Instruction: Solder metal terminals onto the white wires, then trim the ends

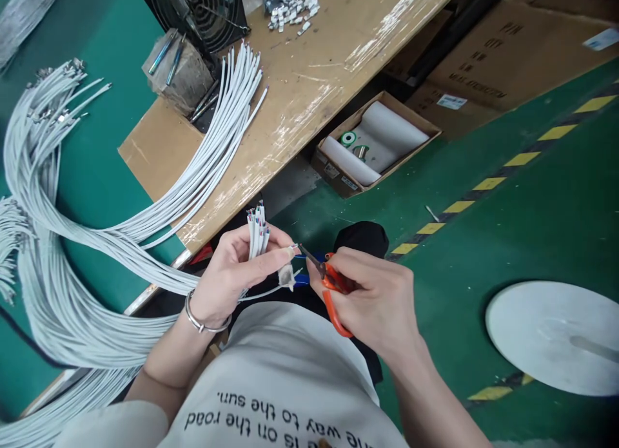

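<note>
My left hand (236,271) is closed round a small bunch of white cables (257,232), their stripped coloured ends pointing up. One cable end is pinched out sideways between thumb and forefinger. My right hand (374,296) grips orange-handled scissors (331,287), whose dark blades touch that cable end at my left fingertips. A metal bangle circles my left wrist. Both hands hover over my lap, just off the bench's near corner.
A wooden bench (309,93) carries a fan of white cables (220,132), a pile of small metal parts (293,3), a tool block (176,71) and a black fan (200,9). Long cable bundles (43,242) drape left. An open cardboard box (374,142) and a white disc (556,335) lie on the green floor.
</note>
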`<state>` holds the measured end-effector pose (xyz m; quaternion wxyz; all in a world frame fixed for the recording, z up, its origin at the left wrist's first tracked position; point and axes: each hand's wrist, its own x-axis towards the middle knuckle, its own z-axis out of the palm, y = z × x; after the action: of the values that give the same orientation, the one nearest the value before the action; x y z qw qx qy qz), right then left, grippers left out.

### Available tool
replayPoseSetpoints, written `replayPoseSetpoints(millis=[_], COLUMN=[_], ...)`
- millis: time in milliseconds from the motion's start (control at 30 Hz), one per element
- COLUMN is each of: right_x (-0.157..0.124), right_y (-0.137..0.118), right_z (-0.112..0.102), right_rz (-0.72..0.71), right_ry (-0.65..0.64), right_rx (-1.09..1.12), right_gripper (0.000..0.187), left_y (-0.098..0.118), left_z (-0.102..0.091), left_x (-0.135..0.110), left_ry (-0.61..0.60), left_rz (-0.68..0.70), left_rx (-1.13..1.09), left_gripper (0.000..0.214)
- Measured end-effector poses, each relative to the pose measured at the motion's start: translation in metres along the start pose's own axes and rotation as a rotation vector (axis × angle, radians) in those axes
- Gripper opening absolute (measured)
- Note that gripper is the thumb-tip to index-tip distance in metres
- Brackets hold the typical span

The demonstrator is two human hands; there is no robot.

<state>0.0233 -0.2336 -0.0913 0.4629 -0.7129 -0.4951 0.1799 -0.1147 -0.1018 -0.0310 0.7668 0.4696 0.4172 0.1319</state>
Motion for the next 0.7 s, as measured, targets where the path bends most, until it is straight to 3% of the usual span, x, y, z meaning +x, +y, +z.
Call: replayPoseSetpoints(millis=[700], right_x=[0.0034], right_y=[0.0021], right_z=[0.0005], right_rz=[-0.075], right_ry=[0.004], right_rx=[-0.022], right_gripper=[0.042], left_y=[-0.0013], left_z=[-0.0009], left_x=[0.0003], left_ry=[-0.004], left_rz=[-0.039], left_rx=[-0.033], left_gripper=[0.019])
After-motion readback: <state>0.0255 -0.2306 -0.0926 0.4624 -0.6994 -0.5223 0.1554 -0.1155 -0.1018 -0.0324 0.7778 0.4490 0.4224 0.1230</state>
